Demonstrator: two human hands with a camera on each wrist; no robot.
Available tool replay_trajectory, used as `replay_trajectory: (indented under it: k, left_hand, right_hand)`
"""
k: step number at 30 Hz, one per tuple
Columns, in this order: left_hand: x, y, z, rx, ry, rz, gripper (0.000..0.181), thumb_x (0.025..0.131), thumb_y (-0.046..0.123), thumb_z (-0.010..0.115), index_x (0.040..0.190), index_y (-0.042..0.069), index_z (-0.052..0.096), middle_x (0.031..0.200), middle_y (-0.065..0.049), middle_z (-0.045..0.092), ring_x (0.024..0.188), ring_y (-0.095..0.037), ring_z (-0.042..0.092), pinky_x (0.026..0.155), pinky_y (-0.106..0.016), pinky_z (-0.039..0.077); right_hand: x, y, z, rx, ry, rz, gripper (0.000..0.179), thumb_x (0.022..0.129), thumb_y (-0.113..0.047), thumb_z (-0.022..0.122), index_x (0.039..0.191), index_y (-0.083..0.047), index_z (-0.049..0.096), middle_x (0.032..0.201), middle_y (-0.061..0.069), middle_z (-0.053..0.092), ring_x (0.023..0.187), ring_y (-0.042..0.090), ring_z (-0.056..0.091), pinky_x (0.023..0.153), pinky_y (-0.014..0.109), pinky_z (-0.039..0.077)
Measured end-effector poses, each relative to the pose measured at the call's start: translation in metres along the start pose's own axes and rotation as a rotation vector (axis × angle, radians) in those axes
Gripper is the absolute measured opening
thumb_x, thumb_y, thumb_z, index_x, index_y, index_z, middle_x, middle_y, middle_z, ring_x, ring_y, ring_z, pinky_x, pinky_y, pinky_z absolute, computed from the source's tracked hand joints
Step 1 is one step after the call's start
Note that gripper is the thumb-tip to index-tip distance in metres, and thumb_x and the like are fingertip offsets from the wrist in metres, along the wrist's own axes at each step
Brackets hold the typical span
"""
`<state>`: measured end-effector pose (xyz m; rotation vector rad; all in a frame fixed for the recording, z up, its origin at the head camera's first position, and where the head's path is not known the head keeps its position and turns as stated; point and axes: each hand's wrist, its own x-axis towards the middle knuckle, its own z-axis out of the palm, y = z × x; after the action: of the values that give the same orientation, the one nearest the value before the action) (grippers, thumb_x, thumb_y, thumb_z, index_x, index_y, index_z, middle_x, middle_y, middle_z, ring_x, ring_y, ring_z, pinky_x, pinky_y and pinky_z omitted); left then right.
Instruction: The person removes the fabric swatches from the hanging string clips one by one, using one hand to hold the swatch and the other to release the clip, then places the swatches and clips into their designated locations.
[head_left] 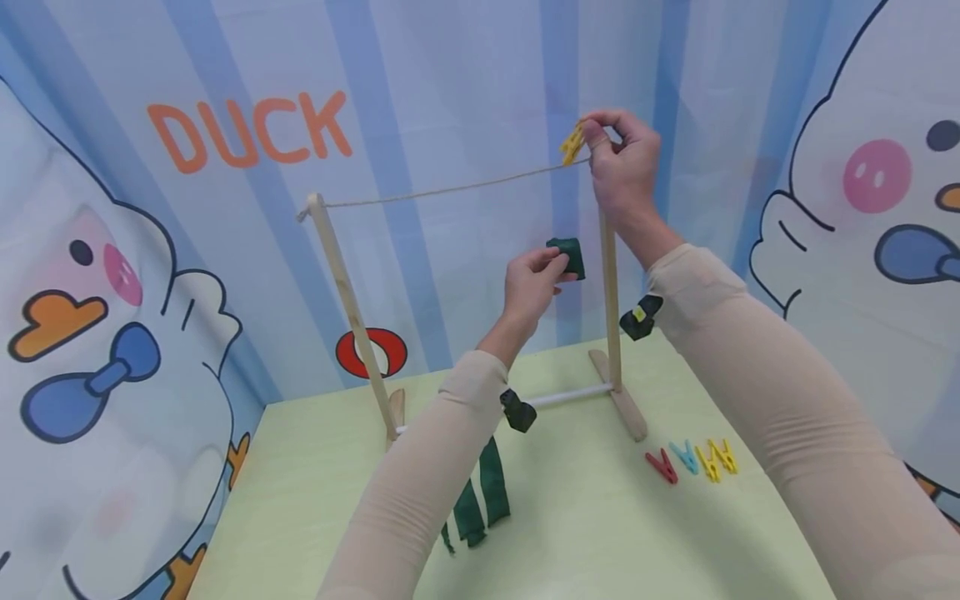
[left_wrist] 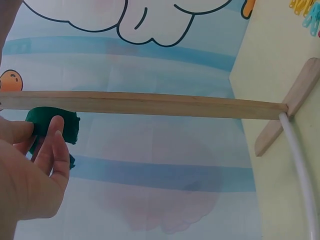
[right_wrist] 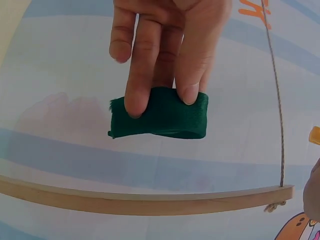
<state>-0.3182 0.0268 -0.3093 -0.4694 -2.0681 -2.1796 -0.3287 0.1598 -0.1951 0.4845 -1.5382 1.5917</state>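
My left hand (head_left: 531, 287) pinches a folded green cloth strip (head_left: 572, 258) between thumb and fingers, below the rope (head_left: 450, 191) and left of the right post. The right wrist view shows this green strip (right_wrist: 170, 117) bent into a flat loop. Up at the rope's right end, my right hand (head_left: 628, 162) pinches a yellow clothespin (head_left: 572, 144) between thumb and forefinger. The clothespin's lower tip meets the rope; whether it grips the rope I cannot tell. In the right wrist view the right hand shows only at the right edge.
The wooden rack has a left post (head_left: 348, 300), a right post (head_left: 611, 308) and a white bottom bar (head_left: 566, 395). More green strips (head_left: 492, 483) lie on the table (head_left: 570, 517), partly behind my left sleeve. Red (head_left: 663, 467), blue (head_left: 685, 457) and yellow clothespins (head_left: 708, 463) lie at right.
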Motion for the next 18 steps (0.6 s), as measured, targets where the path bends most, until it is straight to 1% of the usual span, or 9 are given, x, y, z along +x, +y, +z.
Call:
replay_trajectory:
  k: [3, 6, 9, 13, 16, 18]
  left_hand:
    - [-0.001, -0.001, 0.001, -0.003, 0.002, -0.002, 0.025, 0.098, 0.015, 0.066, 0.12, 0.003, 0.071, 0.106, -0.01, 0.073, 0.084, -0.019, 0.073, 0.072, -0.032, 0.055]
    - [-0.002, -0.001, -0.001, -0.002, 0.002, 0.005, 0.025, 0.098, 0.015, 0.066, 0.12, 0.003, 0.07, 0.106, -0.01, 0.072, 0.083, -0.018, 0.073, 0.074, -0.034, 0.056]
    - [-0.003, -0.003, -0.003, 0.001, -0.001, 0.011, 0.024, 0.098, 0.015, 0.066, 0.119, 0.003, 0.071, 0.106, -0.009, 0.072, 0.083, -0.017, 0.073, 0.073, -0.032, 0.056]
    - [-0.008, -0.012, -0.008, -0.001, -0.013, -0.005, 0.026, 0.099, 0.015, 0.065, 0.12, 0.002, 0.07, 0.108, -0.008, 0.072, 0.084, -0.017, 0.073, 0.068, -0.028, 0.054]
    - [-0.012, -0.02, -0.013, 0.001, -0.004, -0.027, 0.027, 0.099, 0.015, 0.065, 0.122, 0.002, 0.069, 0.11, -0.009, 0.072, 0.085, -0.018, 0.073, 0.068, -0.027, 0.053]
    - [-0.015, -0.024, -0.017, 0.003, 0.005, -0.035, 0.028, 0.099, 0.016, 0.064, 0.124, 0.003, 0.069, 0.111, -0.01, 0.072, 0.087, -0.019, 0.073, 0.069, -0.028, 0.054]
  right_hand:
    - [-0.002, -0.003, -0.001, 0.016, -0.006, 0.019, 0.017, 0.097, -0.017, 0.063, 0.1, -0.002, 0.072, 0.094, 0.003, 0.063, 0.048, 0.012, 0.039, 0.051, 0.022, 0.031]
    - [-0.007, -0.008, 0.0, -0.001, -0.022, 0.014, 0.018, 0.098, -0.015, 0.062, 0.101, 0.0, 0.071, 0.094, 0.003, 0.063, 0.05, 0.012, 0.04, 0.052, 0.023, 0.032]
    - [-0.016, -0.018, 0.0, -0.023, -0.044, 0.009, 0.019, 0.099, -0.012, 0.06, 0.102, 0.004, 0.069, 0.093, 0.004, 0.061, 0.051, 0.013, 0.041, 0.053, 0.025, 0.034]
    - [-0.027, -0.026, -0.004, -0.045, -0.062, 0.009, 0.02, 0.1, -0.01, 0.058, 0.102, 0.008, 0.067, 0.091, 0.005, 0.061, 0.05, 0.012, 0.04, 0.051, 0.023, 0.034]
    - [-0.033, -0.023, -0.009, -0.065, -0.067, 0.014, 0.02, 0.101, -0.009, 0.058, 0.102, 0.009, 0.066, 0.09, 0.004, 0.06, 0.051, 0.01, 0.041, 0.051, 0.021, 0.034]
    - [-0.036, -0.02, -0.012, -0.06, -0.071, 0.016, 0.02, 0.101, -0.009, 0.058, 0.102, 0.01, 0.066, 0.09, 0.003, 0.059, 0.05, 0.01, 0.041, 0.05, 0.02, 0.035]
